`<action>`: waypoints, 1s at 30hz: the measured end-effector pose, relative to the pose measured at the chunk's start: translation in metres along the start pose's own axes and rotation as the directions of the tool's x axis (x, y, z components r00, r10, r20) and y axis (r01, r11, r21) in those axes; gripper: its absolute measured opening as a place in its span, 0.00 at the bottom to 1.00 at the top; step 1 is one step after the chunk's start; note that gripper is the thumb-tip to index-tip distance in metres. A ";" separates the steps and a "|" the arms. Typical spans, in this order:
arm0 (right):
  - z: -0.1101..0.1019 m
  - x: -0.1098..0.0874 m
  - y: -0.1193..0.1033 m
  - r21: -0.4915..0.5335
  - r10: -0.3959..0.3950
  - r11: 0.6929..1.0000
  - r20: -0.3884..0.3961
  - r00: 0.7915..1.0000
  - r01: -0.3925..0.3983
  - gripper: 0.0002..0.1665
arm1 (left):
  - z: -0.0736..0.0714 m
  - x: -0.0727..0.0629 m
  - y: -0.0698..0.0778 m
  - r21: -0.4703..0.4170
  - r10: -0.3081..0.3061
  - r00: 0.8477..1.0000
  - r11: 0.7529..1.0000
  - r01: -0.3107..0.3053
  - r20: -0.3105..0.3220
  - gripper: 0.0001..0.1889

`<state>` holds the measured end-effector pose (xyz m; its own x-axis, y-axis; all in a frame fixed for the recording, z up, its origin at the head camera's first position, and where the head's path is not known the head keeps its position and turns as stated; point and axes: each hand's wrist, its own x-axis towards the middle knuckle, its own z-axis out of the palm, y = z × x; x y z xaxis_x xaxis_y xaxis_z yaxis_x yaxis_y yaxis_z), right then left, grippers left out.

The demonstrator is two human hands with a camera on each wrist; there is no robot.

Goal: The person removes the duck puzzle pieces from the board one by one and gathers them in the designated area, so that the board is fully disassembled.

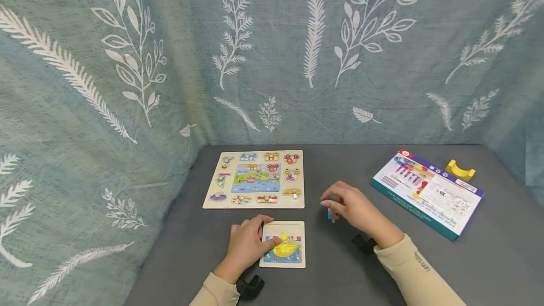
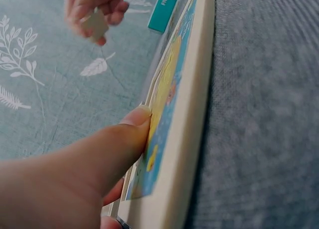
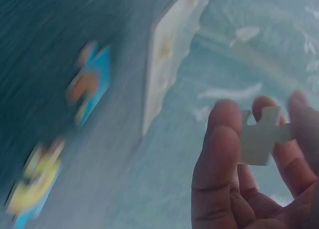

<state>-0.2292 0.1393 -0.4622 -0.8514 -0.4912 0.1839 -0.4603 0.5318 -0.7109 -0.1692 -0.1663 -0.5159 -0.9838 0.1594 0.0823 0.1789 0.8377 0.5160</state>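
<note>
My left hand (image 1: 250,244) holds the left side of a small square wooden puzzle board (image 1: 283,265) with a yellow duck picture. Its thumb lies on the picture and its index finger reaches the far left corner. To the board's right, my right hand (image 1: 350,207) pinches a small jigsaw piece (image 3: 259,139) between fingertips and thumb, pale back toward the right wrist camera. Below that hand, a blue and orange jigsaw piece (image 3: 89,87) and a yellow and blue one (image 3: 37,181) appear on the dark table, blurred in the right wrist view.
Behind the small board lies a large wooden peg puzzle (image 1: 214,174) with several knobbed pieces. On the right are a flat white and teal box (image 1: 425,192) and a yellow curved block (image 1: 460,170). A leaf-patterned cloth (image 1: 289,51) hangs behind the table.
</note>
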 end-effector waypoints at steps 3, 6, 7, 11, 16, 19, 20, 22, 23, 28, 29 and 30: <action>-0.013 -0.010 0.012 -0.050 0.004 0.999 -0.049 0.999 -0.006 0.05 | -0.001 0.001 -0.003 -0.002 -0.005 1.000 1.000 0.005 0.005 0.29; -0.021 -0.019 0.021 -0.087 0.028 0.996 -0.095 0.995 -0.036 0.04 | -0.001 0.001 -0.004 0.000 -0.005 1.000 1.000 0.005 0.007 0.29; -0.023 -0.022 0.024 -0.092 0.040 0.995 -0.105 0.994 -0.050 0.04 | -0.001 0.001 -0.004 -0.002 -0.005 1.000 1.000 0.005 0.008 0.29; -0.030 -0.032 0.035 -0.110 0.079 0.990 -0.135 0.988 -0.094 0.07 | 0.000 0.002 -0.004 -0.005 -0.004 1.000 1.000 0.004 0.011 0.29; -0.038 -0.042 0.045 -0.132 0.138 0.979 -0.145 0.980 -0.158 0.11 | 0.001 0.002 -0.004 -0.011 -0.015 1.000 1.000 0.016 0.018 0.29; -0.040 -0.047 0.049 -0.164 0.147 0.971 -0.153 0.977 -0.172 0.11 | 0.001 0.002 -0.004 -0.009 -0.017 1.000 1.000 0.017 0.015 0.29; -0.039 -0.048 0.051 -0.181 0.146 0.968 -0.155 0.977 -0.173 0.11 | 0.001 0.002 -0.004 -0.008 -0.017 1.000 1.000 0.018 0.013 0.29; -0.038 -0.051 0.053 -0.206 0.143 0.963 -0.155 0.977 -0.174 0.11 | 0.000 0.001 -0.003 -0.006 -0.019 1.000 1.000 0.019 0.008 0.29; -0.037 -0.053 0.054 -0.220 0.142 0.960 -0.155 0.978 -0.175 0.11 | 0.000 0.001 -0.003 -0.005 -0.019 1.000 1.000 0.019 0.004 0.29; -0.031 -0.058 0.060 -0.295 0.129 0.939 -0.170 0.977 -0.175 0.11 | 0.000 0.000 -0.001 -0.007 -0.014 1.000 1.000 0.014 -0.004 0.29; -0.031 -0.060 0.061 -0.308 0.124 0.935 -0.177 0.976 -0.174 0.12 | 0.001 0.000 -0.001 -0.008 -0.013 1.000 1.000 0.013 -0.002 0.28; -0.030 -0.061 0.062 -0.321 0.118 0.931 -0.184 0.976 -0.173 0.12 | 0.001 0.000 -0.001 -0.010 -0.012 1.000 1.000 0.012 0.000 0.28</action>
<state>-0.2137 0.2231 -0.4970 -0.9315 -0.2898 0.2200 -0.3618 0.8017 -0.4758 -0.1695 -0.1666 -0.5172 -0.9859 0.1491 0.0758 0.1666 0.8345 0.5252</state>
